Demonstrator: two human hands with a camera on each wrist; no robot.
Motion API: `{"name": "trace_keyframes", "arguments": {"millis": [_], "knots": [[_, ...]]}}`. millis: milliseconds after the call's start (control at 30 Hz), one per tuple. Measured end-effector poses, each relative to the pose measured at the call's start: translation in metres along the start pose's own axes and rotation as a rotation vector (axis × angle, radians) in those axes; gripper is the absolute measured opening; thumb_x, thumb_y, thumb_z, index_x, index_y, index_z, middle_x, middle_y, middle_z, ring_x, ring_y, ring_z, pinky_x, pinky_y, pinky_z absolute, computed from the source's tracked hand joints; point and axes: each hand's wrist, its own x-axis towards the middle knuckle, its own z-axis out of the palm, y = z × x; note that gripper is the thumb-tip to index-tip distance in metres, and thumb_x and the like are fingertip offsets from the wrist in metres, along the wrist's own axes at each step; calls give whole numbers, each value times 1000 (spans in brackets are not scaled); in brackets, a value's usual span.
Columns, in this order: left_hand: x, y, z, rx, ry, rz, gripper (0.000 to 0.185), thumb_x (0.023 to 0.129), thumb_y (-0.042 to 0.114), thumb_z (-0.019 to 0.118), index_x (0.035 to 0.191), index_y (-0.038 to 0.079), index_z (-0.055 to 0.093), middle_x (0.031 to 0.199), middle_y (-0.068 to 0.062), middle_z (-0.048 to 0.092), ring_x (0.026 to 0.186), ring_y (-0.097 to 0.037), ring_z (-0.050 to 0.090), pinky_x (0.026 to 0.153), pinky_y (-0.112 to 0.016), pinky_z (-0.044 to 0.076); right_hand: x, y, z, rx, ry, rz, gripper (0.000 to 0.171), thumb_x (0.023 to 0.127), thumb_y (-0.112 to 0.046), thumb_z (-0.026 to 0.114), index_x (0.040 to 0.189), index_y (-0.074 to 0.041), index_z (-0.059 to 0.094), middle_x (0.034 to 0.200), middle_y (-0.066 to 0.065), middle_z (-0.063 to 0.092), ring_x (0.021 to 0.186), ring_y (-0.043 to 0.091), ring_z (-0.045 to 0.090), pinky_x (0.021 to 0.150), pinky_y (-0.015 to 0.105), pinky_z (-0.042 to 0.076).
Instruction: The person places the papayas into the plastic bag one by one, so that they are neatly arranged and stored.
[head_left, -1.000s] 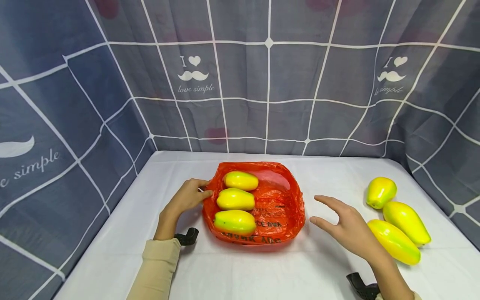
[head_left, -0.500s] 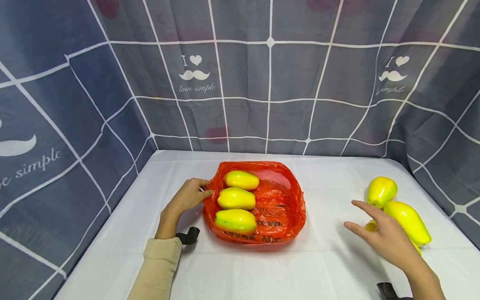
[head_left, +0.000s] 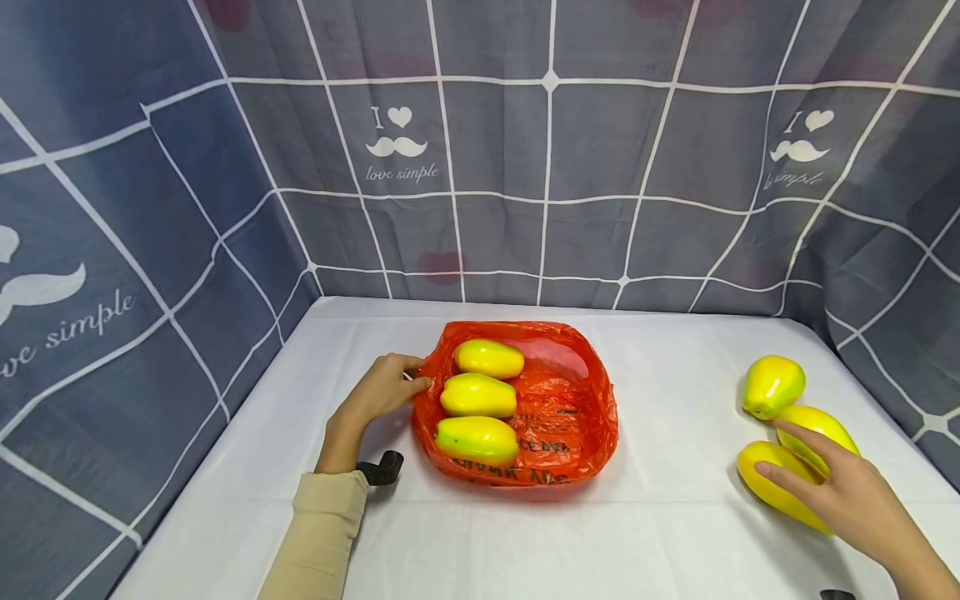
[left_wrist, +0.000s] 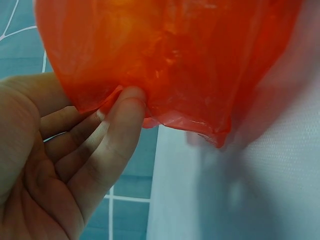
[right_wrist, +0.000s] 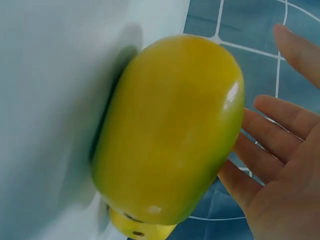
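Showing in the head view: a white bench (head_left: pixel 525 542) enclosed by a grey checked cloth backdrop (head_left: pixel 525 167). At centre, an orange plastic bag (head_left: pixel 570 417), mouth spread wide, containing three yellow-green papayas (head_left: pixel 478 395) in a row along its left side. The left hand (head_left: pixel 382 390), beige sleeve (head_left: pixel 318 533) behind it, pinches the bag's left edge, fingers curled on the plastic. At right, three loose papayas lie well apart from the bag: far papaya (head_left: pixel 771 385), middle papaya (head_left: pixel 821 425), near papaya (head_left: pixel 776 492). The right hand (head_left: pixel 855 496) has fingers straight and spread, laid over the near and middle papayas, not closed on either.

Left wrist view: left hand (left_wrist: pixel 65 165), fingertips (left_wrist: pixel 131 100) pressed against a fold of orange plastic bag (left_wrist: pixel 175 55), with thumb out of sight; white bench (left_wrist: pixel 270 190) beneath.

Right wrist view: near papaya (right_wrist: pixel 170 130), glossy, lying on the bench (right_wrist: pixel 45 75); right hand (right_wrist: pixel 280 165) just beside it, fingers (right_wrist: pixel 260 130) straight and apart, touching its side.
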Motion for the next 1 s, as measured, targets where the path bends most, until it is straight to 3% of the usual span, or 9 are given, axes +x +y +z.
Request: {"name": "trace_keyframes", "arguments": {"millis": [500, 1000], "knots": [[0, -2, 2, -17, -4, 2, 25, 92, 10, 65, 113, -2, 71, 89, -9, 69, 67, -15, 61, 67, -31, 51, 0, 14, 11, -41, -77, 39, 76, 86, -37, 76, 134, 14, 46, 125, 42, 48, 107, 55, 45, 84, 66, 33], [0, -1, 2, -19, -8, -16, 25, 92, 11, 66, 114, -1, 71, 89, -8, 69, 68, -15, 61, 67, -30, 52, -2, 13, 13, -63, -103, 62, 78, 87, -40, 75, 138, 10, 44, 129, 41, 45, 108, 55, 44, 84, 67, 34]]}}
